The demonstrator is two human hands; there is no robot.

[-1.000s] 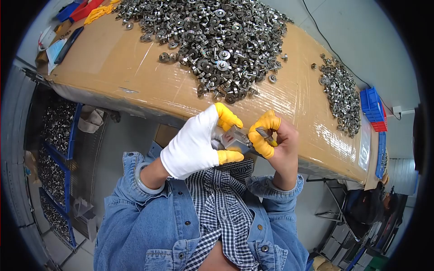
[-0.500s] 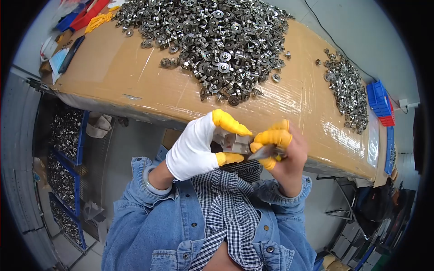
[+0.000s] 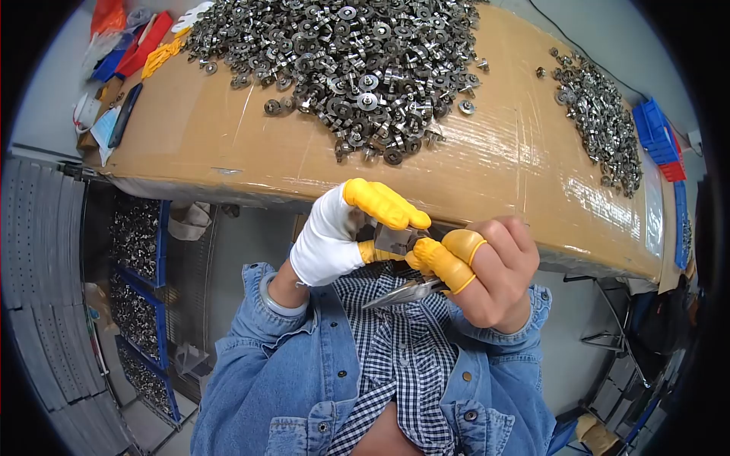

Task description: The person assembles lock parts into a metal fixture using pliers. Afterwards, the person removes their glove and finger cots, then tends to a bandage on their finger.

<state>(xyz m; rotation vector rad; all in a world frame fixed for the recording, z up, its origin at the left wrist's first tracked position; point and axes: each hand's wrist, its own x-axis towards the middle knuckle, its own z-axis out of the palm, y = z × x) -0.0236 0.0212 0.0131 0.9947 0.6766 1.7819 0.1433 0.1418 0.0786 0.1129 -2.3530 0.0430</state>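
My left hand (image 3: pixel 338 228), in a white glove with yellow fingertips, grips a small grey metal block (image 3: pixel 392 239) between thumb and fingers. Yellow finger cots cover several fingertips of my right hand (image 3: pixel 487 266), and its thumb and forefinger meet at the block's right end. A silver pointed tool (image 3: pixel 403 293), which looks like pliers, is held in the same hand, tip to the left and down. Whatever small part may be between the right fingertips is hidden. Both hands are just off the table's front edge, over my lap.
A big heap of small metal wheel-like parts (image 3: pixel 357 68) covers the back of the cardboard-topped table (image 3: pixel 251 152). At the right lies a smaller heap (image 3: pixel 601 114), near a blue bin (image 3: pixel 652 125). Blue trays of parts (image 3: pixel 137 304) stand on a rack at lower left.
The tool has swung down and now points left below the block. My right hand has turned, its fingertips now at the block's end. The view has shifted slightly.
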